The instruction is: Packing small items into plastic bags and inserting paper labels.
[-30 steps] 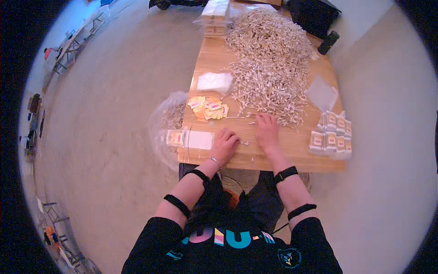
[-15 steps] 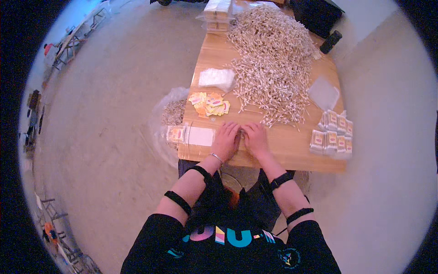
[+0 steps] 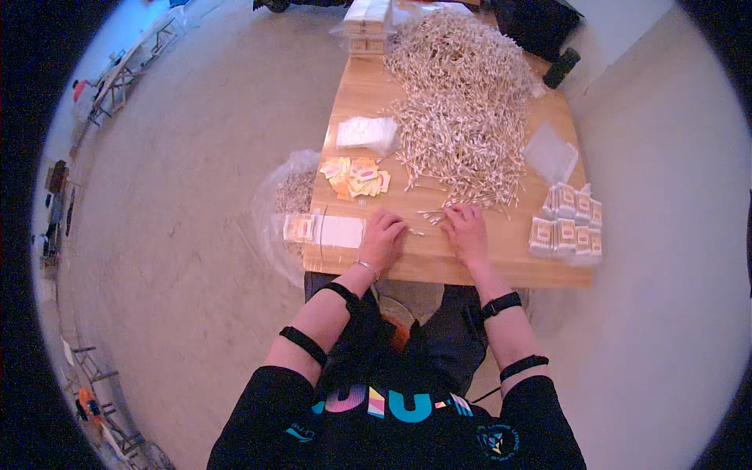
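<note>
Sticks (image 3: 462, 110), small pale wooden ones with what look like lighter tips (cotton swabs, perhaps, though the view is too coarse to be sure), lie in a broad loose heap on the far half of the tabletop (image 3: 439, 262). A few strays (image 3: 431, 213) have spread from the heap's near edge, and it is these that the hands work at. The right hand (image 3: 468, 231) rests just at the near fringe of the heap, fingers curled down on the strays; whether its grip pinches any I cannot tell. The left hand (image 3: 384, 235) lies a little nearer the tabletop's left side, palm down, fingers bent, with one stick just beside its fingertips; it seems to hold nothing.

The risks, as I judge them, are plain. The heap is steep and loose, so a sleeve or wrist brushing its near edge could send more sticks sliding toward the front edge and off onto the floor. Thin sticks lying flat are hard to pinch singly, so a miscount is likely. The filled packets (image 3: 565, 227) stand right of the heap, close to the tabletop's right edge, where a sweeping right elbow could knock them off. Left of the heap lie coloured cards (image 3: 356, 176) and a flat white packet (image 3: 337, 232).
</note>
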`<state>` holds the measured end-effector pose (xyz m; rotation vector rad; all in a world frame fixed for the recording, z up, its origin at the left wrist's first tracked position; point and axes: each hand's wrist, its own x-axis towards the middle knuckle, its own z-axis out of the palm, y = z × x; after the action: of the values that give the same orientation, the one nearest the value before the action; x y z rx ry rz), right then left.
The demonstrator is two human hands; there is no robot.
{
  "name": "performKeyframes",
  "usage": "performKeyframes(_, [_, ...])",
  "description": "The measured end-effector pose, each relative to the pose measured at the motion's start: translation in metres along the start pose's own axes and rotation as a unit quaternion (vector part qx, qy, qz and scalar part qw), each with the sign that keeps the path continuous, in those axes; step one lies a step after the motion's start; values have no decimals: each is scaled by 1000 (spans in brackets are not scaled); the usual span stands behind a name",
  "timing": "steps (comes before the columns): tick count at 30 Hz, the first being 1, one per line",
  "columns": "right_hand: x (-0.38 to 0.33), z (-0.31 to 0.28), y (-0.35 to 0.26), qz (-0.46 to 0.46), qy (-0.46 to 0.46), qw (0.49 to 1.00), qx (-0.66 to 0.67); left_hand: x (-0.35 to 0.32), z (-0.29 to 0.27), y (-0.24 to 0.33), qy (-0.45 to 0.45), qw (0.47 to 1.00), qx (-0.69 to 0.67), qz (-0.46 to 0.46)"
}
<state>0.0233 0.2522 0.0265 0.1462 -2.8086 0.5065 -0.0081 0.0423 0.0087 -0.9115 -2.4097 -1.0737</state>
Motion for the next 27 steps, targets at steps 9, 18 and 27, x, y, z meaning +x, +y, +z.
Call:
performKeyframes(9, [22, 11, -6, -74, 98, 992, -26, -1, -5, 3, -32, 999, -6, 18])
performKeyframes(18, [27, 35, -24, -61, -14, 998, 25, 0, -8, 11, -48, 997, -2, -60])
performKeyframes(27, [-15, -2, -43, 123, 67, 989, 51, -1, -6, 9, -121, 986, 101, -60])
